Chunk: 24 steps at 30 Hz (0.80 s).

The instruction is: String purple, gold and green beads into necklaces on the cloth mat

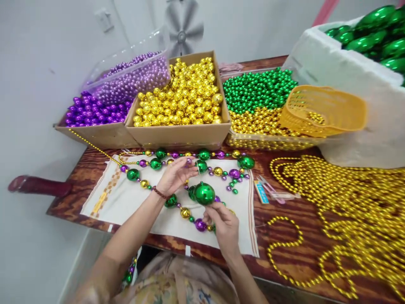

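My right hand (225, 226) pinches a large shiny green bead (205, 193) from below, with its small neck pointing up. Just above and left of it is my left hand (177, 175), its fingertips drawn together beside another green bead (201, 166). A thin pale line shows at those fingertips; whether it is thread or a needle I cannot tell. Around both hands a bead garland (185, 212) of green, gold and purple balls loops over a white cloth (120, 202). Small bead clusters (232, 184) hang off it at the right.
Behind stand boxes of purple beads (98, 112), gold beads (180, 103) and a bin of green beads (257, 88). A yellow basket (344, 112) leans by a white foam box (354, 71). Scissors (270, 190), a small blue packet (261, 192) and gold bead strands (357, 219) lie right.
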{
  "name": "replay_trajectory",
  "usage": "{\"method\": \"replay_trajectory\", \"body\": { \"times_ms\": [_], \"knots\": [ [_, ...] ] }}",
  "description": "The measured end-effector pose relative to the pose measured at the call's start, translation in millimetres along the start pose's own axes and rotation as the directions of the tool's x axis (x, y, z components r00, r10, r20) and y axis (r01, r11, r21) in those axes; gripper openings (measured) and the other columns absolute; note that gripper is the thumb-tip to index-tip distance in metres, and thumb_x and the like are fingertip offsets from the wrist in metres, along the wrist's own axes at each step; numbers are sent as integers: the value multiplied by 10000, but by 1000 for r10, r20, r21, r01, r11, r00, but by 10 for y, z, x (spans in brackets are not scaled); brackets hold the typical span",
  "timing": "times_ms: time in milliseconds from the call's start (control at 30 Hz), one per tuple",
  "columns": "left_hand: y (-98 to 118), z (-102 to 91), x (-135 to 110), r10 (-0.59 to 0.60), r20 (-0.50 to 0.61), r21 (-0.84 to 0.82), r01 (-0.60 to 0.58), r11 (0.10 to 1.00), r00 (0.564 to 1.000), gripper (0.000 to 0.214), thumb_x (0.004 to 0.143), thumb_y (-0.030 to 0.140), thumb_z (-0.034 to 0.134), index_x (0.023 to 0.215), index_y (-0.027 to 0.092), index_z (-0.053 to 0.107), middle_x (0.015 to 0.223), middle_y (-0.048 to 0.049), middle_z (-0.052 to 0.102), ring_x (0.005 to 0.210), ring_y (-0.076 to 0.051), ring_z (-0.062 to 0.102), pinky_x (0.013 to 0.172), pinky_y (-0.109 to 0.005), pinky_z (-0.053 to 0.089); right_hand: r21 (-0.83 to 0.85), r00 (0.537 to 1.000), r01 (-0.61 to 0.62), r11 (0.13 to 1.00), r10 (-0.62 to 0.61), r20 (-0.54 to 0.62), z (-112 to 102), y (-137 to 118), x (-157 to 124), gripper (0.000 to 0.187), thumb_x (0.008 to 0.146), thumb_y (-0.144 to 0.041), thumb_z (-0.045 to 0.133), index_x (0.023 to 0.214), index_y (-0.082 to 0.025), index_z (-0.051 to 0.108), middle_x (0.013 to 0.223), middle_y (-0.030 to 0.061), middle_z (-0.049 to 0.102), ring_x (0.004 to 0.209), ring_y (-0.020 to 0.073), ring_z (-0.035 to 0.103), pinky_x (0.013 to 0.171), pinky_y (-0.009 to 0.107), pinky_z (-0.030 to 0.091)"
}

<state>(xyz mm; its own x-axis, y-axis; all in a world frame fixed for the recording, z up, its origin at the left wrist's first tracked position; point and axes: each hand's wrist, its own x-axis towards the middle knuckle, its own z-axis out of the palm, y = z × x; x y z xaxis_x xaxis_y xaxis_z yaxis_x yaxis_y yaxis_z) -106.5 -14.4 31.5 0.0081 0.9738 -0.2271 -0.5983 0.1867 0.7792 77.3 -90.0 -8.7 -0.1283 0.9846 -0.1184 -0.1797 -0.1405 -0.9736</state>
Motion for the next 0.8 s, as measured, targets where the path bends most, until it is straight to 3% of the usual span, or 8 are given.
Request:
{"method": "replay_trajectory", "body": {
  "times_ms": [100,233,400,800],
  "knots": [
    [123,-89,-187,-8,-50,-152,1,988,999,272,814,256,740,1053,134,697,962,-65,704,916,-176,699,911,-338,539,-25,998,8,1000,-7,57,34,-18,36,176,822,-318,658,723,-172,664,564,1,626,464,134,600,453,226,496],
    [185,-136,-266,18,-90,-220,-37,975,996,216,821,221,733,1020,149,689,903,-40,700,888,-177,708,924,-372,550,-70,992,24,997,-15,126,60,-34,38,186,835,-320,660,723,-172,662,552,3,625,441,132,598,429,218,487],
    [211,-155,-290,28,-138,-222,-58,973,990,170,829,195,724,988,149,684,888,-37,703,847,-168,713,938,-402,557,-81,982,7,997,8,186,103,-45,24,177,841,-323,662,749,-172,671,542,2,627,432,129,598,422,207,486],
    [226,-184,-286,105,-141,-121,-122,985,984,238,764,195,782,983,162,696,881,-20,702,811,-155,709,967,-439,539,-88,982,-54,995,69,178,136,-15,14,192,840,-335,666,740,-172,664,547,-1,625,437,121,599,425,191,479]
  ]
}}
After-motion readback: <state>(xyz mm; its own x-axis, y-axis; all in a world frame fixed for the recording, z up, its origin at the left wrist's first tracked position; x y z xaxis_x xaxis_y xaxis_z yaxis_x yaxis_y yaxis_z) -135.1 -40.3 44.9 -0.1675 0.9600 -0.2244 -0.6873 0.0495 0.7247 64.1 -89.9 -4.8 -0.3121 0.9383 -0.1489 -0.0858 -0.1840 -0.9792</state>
